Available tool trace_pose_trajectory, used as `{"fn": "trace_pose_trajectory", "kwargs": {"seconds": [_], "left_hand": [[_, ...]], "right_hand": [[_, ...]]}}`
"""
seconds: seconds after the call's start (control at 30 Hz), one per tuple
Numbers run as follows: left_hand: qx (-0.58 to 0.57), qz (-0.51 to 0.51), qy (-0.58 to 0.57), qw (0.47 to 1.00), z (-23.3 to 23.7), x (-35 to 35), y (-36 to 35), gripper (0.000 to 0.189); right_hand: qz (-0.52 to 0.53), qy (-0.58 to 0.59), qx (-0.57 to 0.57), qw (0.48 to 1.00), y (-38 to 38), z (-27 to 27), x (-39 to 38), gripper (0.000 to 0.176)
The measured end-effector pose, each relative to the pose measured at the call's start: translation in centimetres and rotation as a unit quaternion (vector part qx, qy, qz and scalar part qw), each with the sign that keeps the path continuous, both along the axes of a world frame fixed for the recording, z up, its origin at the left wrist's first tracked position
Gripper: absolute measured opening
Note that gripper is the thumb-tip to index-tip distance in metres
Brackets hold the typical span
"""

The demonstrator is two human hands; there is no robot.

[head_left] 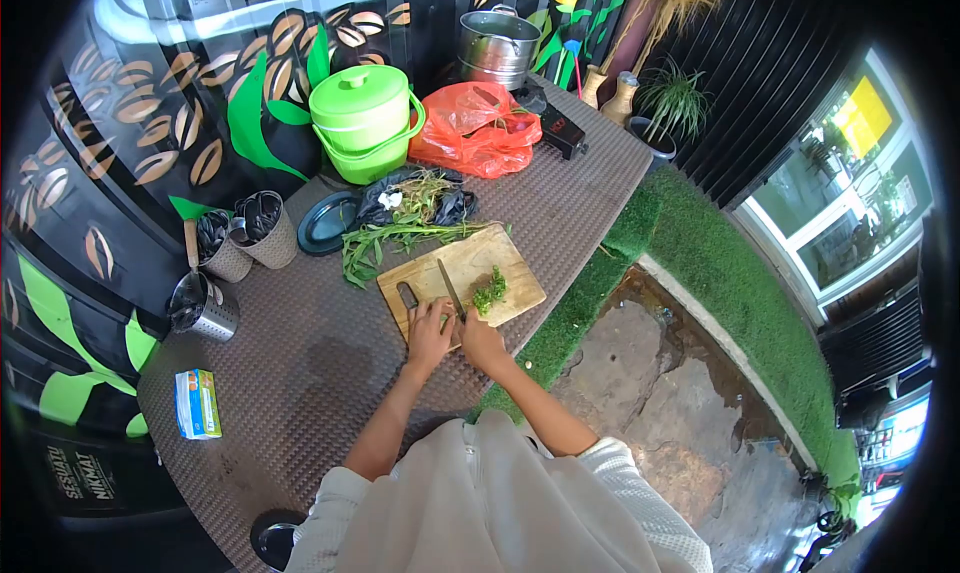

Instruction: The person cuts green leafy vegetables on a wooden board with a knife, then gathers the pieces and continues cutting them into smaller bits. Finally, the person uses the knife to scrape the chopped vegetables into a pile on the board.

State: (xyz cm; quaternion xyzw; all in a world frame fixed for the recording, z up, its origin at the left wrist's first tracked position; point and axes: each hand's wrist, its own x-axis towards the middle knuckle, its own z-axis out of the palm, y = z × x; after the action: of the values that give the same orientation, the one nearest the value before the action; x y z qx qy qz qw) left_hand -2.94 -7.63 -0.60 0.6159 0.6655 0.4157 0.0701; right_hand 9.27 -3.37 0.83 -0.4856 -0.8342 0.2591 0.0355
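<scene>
A wooden cutting board (520, 270) lies on the brown woven table (300, 363). My right hand (484, 345) grips a knife (450, 288) whose blade points away from me across the board. My left hand (430, 335) rests on the board's near edge just left of the blade, with a bit of green under its fingers. A small pile of chopped green herbs (490, 291) sits right of the blade. A dark object (407, 295) lies on the board by my left hand. Long green stalks (395, 240) lie at the board's far edge.
Behind the board are a black plastic bag with greens (450, 205), a dark plate (325, 223), a green lidded bucket (362, 123), an orange bag (475, 128) and a steel pot (497, 45). Cutlery holders (265, 231) stand at left, a small box (197, 403) near me.
</scene>
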Motion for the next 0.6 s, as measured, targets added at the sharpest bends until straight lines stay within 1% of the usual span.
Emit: {"fn": "trace_pose_trajectory", "kwargs": {"seconds": [0.07,0.1,0.2,0.27,0.33,0.4,0.47,0.6], "left_hand": [[-0.015,-0.001,-0.006,1.000,-0.5,-0.3,0.1,0.031],[-0.031,-0.003,-0.013,0.999,-0.4,-0.3,0.1,0.030],[-0.034,-0.007,-0.026,0.999,-0.3,-0.2,0.1,0.027],[-0.034,0.000,-0.035,0.999,-0.2,-0.1,0.0,0.025],[-0.030,0.010,-0.041,0.999,-0.6,-0.3,0.2,0.024],[0.004,0.013,-0.075,0.997,-0.8,-0.4,0.3,0.024],[0.005,0.020,-0.071,0.997,-0.9,-0.4,0.3,0.026],[-0.001,0.020,-0.081,0.996,-1.1,-0.6,0.3,0.029]], "right_hand": [[-0.052,-0.007,-0.013,0.999,-1.2,0.1,-0.1,0.042],[-0.051,-0.007,-0.012,0.999,-1.2,0.2,-0.3,0.042],[-0.044,-0.020,-0.010,0.999,-0.9,0.3,-0.3,0.042],[0.004,-0.005,-0.018,1.000,0.5,0.8,-0.2,0.041],[-0.003,-0.012,-0.018,1.000,0.0,0.7,0.0,0.041],[-0.009,-0.020,-0.018,1.000,-0.9,0.3,-0.2,0.041],[-0.062,-0.037,-0.005,0.997,-1.8,-0.5,-0.7,0.041],[-0.047,-0.013,-0.014,0.999,0.2,0.2,-1.1,0.041]]}}
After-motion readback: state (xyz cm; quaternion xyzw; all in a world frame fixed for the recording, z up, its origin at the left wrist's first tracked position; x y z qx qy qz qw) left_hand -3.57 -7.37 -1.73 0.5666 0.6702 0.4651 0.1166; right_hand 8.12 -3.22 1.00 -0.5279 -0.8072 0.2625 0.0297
